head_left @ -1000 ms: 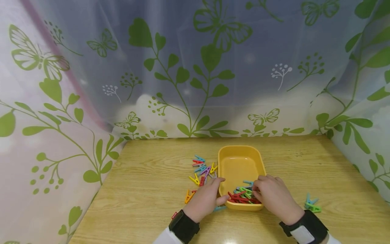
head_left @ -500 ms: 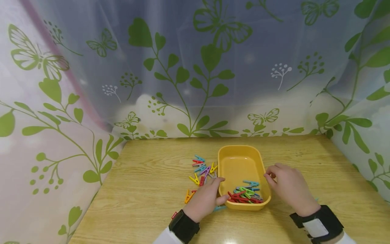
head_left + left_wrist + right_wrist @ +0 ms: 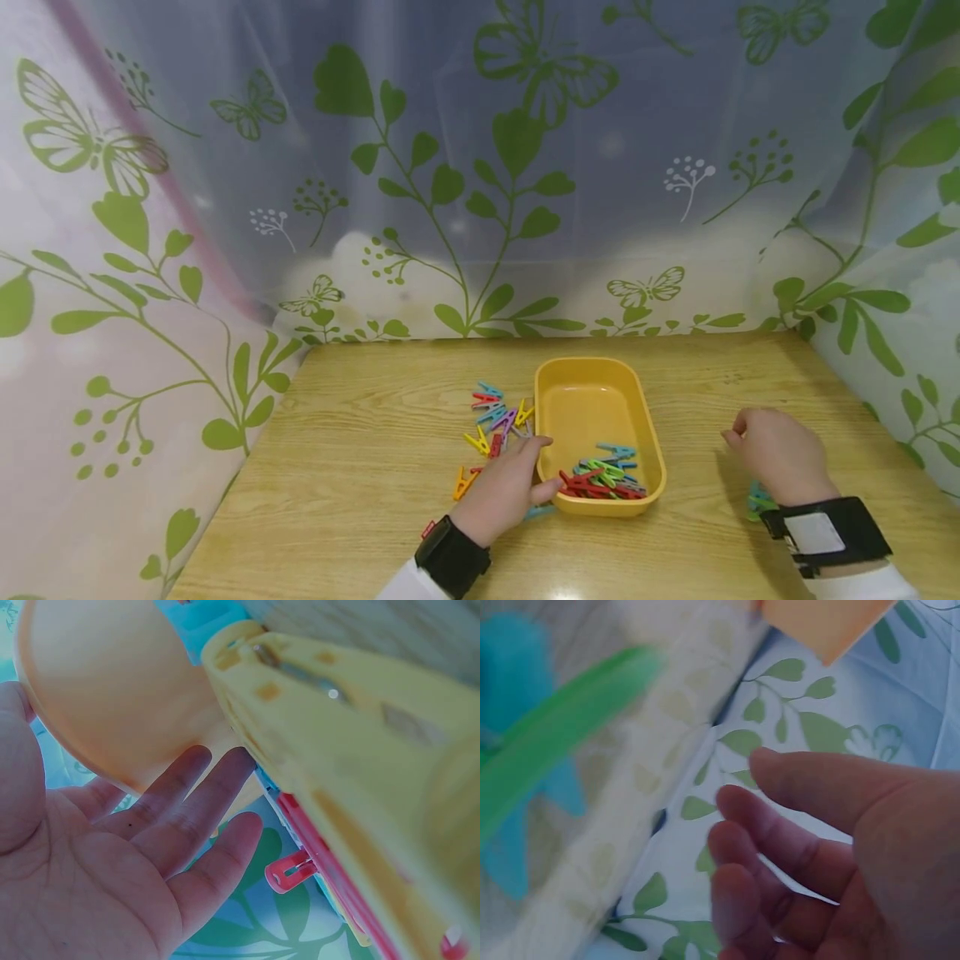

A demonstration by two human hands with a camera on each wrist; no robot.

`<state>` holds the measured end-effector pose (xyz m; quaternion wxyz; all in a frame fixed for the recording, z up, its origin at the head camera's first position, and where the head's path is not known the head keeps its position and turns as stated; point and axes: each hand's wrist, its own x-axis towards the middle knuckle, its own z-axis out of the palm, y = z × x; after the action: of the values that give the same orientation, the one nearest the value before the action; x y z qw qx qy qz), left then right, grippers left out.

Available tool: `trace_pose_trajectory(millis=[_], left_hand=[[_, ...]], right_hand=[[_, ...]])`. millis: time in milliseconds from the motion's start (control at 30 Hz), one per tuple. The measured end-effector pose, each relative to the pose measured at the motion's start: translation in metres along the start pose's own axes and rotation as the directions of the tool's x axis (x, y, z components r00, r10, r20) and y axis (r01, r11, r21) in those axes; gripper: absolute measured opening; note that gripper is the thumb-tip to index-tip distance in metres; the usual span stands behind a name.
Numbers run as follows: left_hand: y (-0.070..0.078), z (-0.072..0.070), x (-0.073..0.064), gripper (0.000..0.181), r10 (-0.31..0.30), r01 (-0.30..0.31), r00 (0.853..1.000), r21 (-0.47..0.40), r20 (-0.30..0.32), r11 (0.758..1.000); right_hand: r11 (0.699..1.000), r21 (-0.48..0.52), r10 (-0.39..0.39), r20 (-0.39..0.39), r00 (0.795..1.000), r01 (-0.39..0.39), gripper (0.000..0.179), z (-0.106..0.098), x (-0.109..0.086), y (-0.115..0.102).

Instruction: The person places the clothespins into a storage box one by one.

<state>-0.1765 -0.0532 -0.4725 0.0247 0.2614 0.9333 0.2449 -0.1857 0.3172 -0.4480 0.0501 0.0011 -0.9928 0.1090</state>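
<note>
A yellow plastic tray stands on the table, with a pile of red, green, blue and grey clothespins at its near end. My left hand rests at the tray's left rim, fingers fairly straight. In the left wrist view a yellow clothespin looms close beside those fingers. To the right of the tray, my right hand hangs over the table with loosely bent fingers and nothing between them. Beneath it lie a blue and a green clothespin, partly hidden by the wrist.
Left of the tray several loose clothespins lie scattered, some partly behind my left hand. A blue clothespin lies by the tray's near left corner. A printed curtain encloses the wooden table at the back and sides.
My right hand has left the clothespins in the tray and moved right, across the rim, to above the blue and green clothespins. The left hand and tray have stayed put.
</note>
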Motion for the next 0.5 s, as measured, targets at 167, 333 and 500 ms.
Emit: trace_pose_trajectory(millis=[167, 333, 500], left_hand=[[-0.001, 0.001, 0.001, 0.056, 0.000, 0.000, 1.000, 0.007, -0.003, 1.000], [-0.001, 0.002, 0.001, 0.057, -0.001, 0.001, 1.000, 0.009, -0.002, 1.000], [-0.001, 0.001, 0.000, 0.056, 0.010, -0.010, 1.000, 0.011, -0.004, 1.000]], right_hand=[[0.995, 0.002, 0.100, 0.156, 0.983, -0.102, 0.025, 0.002, 0.000, 0.010], [0.986, 0.010, 0.161, 0.208, 0.965, -0.167, 0.036, 0.003, -0.004, 0.017], [0.984, 0.004, 0.171, 0.241, 0.955, -0.178, 0.046, 0.004, -0.006, 0.024]])
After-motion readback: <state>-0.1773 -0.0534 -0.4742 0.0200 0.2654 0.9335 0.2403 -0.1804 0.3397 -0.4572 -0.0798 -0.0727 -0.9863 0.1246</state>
